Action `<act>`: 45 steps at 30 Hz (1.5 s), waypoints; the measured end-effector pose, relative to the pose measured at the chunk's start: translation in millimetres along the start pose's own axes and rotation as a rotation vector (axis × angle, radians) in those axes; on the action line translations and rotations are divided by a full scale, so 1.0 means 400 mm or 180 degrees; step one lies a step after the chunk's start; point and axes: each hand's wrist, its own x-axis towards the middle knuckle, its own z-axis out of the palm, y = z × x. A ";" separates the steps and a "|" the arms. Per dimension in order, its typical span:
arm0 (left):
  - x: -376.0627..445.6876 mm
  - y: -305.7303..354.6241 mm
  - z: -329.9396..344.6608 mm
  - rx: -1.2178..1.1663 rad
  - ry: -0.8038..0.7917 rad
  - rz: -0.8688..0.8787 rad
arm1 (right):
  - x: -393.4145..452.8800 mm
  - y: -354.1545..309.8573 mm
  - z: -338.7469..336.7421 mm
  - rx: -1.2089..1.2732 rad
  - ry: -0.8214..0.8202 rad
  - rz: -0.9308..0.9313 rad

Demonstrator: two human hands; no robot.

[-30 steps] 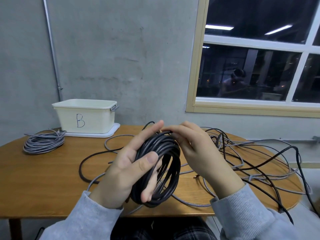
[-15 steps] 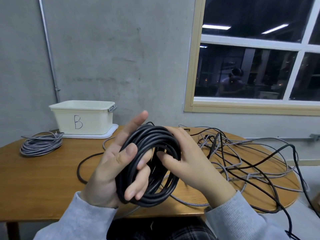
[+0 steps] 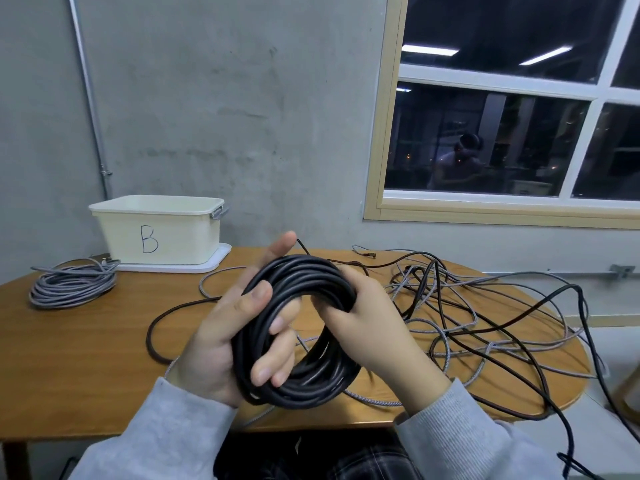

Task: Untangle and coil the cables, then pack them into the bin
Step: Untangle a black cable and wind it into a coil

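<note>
I hold a coil of black cable [image 3: 304, 382] above the table's near edge. My left hand [image 3: 221, 341] grips its left side, thumb over the strands, fingers through the loop, index finger pointing up. My right hand [image 3: 374, 327] grips the coil's upper right, fingers curled round the strands. A cream bin [image 3: 162, 233] marked "B" stands open at the back left on a white lid [image 3: 221, 261]. A coiled grey cable [image 3: 72, 287] lies left of the bin. Tangled black and grey cables [image 3: 467, 313] cover the table's right side.
The round wooden table [image 3: 86, 358] stands against a grey concrete wall. A loose dark cable [image 3: 156, 334] curves across the table's middle. Black cable [image 3: 588, 341] hangs over the right edge toward the floor. A window fills the upper right.
Both hands turned the coil and lifted it slightly. My right hand moved from the coil's top edge to curling round its upper right strands. The view shifted a little.
</note>
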 end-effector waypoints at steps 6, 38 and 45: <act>0.011 0.022 -0.004 0.2026 0.1582 -0.0498 | 0.009 -0.013 -0.032 -0.1496 0.0113 -0.0469; 0.022 0.009 -0.008 0.1879 0.2802 0.0651 | 0.000 0.041 -0.087 -0.1709 -0.0018 -0.0732; 0.018 -0.003 -0.019 0.2367 0.3076 0.0702 | -0.025 -0.002 -0.057 -0.0233 0.0254 -0.0122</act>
